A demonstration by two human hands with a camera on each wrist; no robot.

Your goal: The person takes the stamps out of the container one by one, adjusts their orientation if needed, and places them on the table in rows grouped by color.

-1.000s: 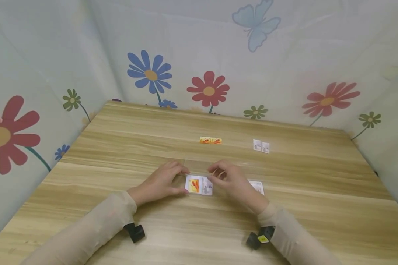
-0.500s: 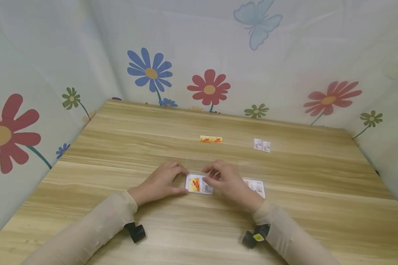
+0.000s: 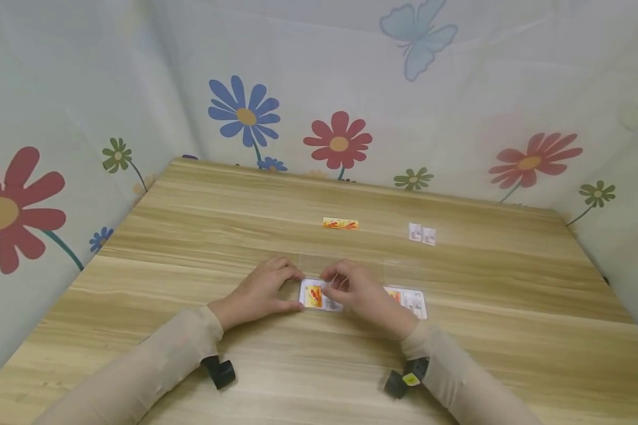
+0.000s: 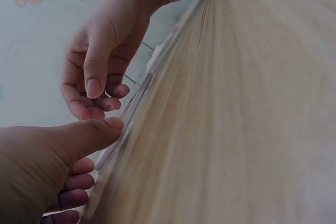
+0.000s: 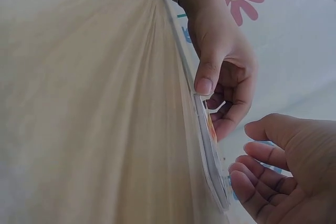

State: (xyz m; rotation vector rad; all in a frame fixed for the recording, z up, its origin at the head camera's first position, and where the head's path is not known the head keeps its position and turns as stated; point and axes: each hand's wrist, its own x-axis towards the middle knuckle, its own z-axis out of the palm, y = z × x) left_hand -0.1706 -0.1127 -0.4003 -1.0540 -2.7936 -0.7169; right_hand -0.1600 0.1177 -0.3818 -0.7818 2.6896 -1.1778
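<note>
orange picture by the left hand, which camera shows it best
The head view: the orange picture shows nearly its whole face. The right wrist view catches only a thin orange sliver; the left wrist view sees the white card nearly edge-on, the picture indistinct.

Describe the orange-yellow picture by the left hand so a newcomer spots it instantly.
On the wooden table, find the left hand. Just right of it, on white, is the orange-yellow picture. Its greyish neighbour is paler; another orange picture nearby is partly hidden by the right hand.
</note>
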